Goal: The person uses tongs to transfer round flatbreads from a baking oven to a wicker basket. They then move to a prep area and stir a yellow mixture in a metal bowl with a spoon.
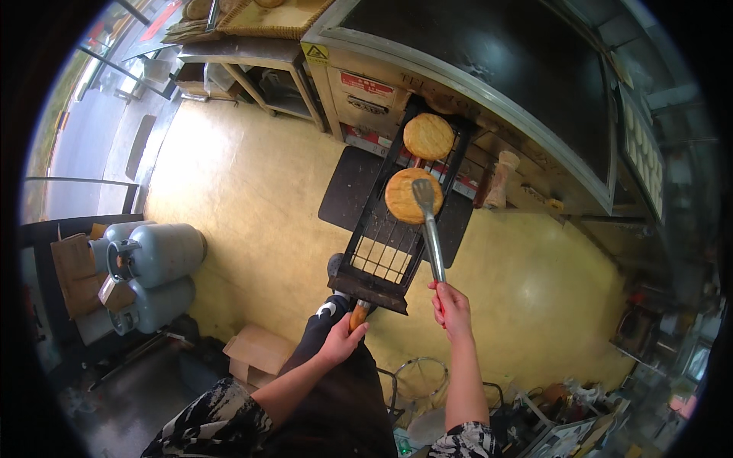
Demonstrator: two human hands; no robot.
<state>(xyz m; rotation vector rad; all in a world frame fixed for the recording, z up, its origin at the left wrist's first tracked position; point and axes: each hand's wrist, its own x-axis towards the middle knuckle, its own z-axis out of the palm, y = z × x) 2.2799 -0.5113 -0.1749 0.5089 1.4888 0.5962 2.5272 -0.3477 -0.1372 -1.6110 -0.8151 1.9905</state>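
Note:
My left hand (342, 341) grips the wooden handle (359, 315) of a black wire-rack drawer (372, 229), pulled out from the metal oven (366, 103). In my right hand (453, 310) are metal tongs (434, 243) with a red grip and a dark slotted tip. That tip lies over a round golden flatbread (399, 197) midway along the rack; whether it clamps the bread I cannot tell. A second browned flatbread (428, 136) rests farther back, by the oven opening. The near end of the rack shows bare wires.
A dark mat (349, 189) lies on the yellow floor beneath the rack. Grey gas cylinders (169, 255) stand at left, with a cardboard box (260, 349) near my legs. A metal table (240, 48) carries a wicker tray (269, 20). Clutter (555, 401) fills the lower right.

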